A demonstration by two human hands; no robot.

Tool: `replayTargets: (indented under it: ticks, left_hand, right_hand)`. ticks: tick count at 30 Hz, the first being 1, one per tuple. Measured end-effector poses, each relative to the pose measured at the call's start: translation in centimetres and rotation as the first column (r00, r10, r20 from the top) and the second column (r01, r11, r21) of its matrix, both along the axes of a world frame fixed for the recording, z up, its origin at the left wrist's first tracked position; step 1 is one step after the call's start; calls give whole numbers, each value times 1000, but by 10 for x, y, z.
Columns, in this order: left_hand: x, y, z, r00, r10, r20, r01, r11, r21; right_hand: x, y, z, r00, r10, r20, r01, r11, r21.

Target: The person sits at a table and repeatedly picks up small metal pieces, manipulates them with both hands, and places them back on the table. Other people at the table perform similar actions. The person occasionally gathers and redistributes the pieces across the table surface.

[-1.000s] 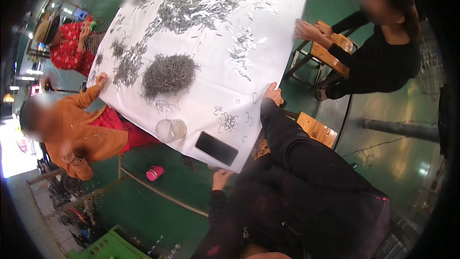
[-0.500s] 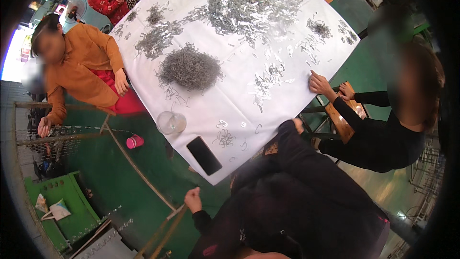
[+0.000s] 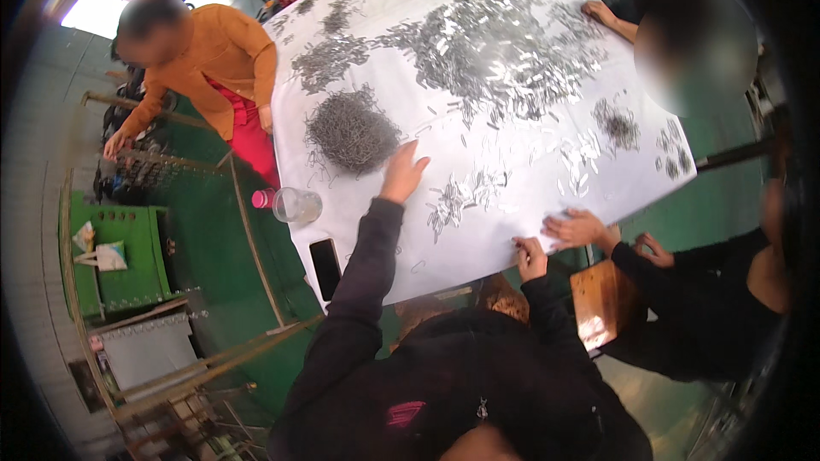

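My left hand [image 3: 403, 172] reaches over the white-covered table with its fingers apart, beside the lower right edge of a dense mound of dark bent wire hooks [image 3: 350, 132]. Whether its fingertips touch the hooks is hard to see. At the near table edge, my right hand [image 3: 531, 258] rests with its fingers curled in; anything between them is too small to make out. A few loose hooks [image 3: 418, 267] lie between my arms, and my left sleeve covers part of that area. Shiny flat metal pieces [image 3: 465, 196] are scattered beyond my right hand.
A black phone [image 3: 325, 269] and a clear plastic tub [image 3: 297, 205] sit along the left table edge. A large heap of metal pieces [image 3: 478, 51] spreads over the far middle. A co-worker's hand [image 3: 574, 229] lies right beside my right hand. Other people sit around the table.
My left hand has come from beside the table's near left corner up to the hook mound. My right hand has come up onto the table edge. The whole view has shifted.
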State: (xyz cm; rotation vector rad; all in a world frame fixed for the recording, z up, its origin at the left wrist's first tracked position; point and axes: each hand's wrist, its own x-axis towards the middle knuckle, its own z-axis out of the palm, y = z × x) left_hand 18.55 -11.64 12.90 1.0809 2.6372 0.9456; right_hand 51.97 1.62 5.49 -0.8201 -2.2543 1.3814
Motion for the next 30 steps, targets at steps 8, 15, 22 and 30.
replayTargets:
  ticks: [8,15,22,30]
  left_hand:
    - [-34,80,-70,989,103,105,-91,989,-116]
    - [-25,89,-150,979,169,-114,-202,889,-410]
    - [-2,53,-132,971,19,-237,-91,951,-296]
    - [-25,1,-148,893,138,-427,-294,898,-326]
  right_hand:
    - [53,54,14,984,61,-165,-64,998,-13]
    - [66,91,34,986,161,-29,-161,987,5]
    - [-22,101,64,980,169,102,-115,909,-401]
    - [-110,23,101,945,245,-217,-197,955,221]
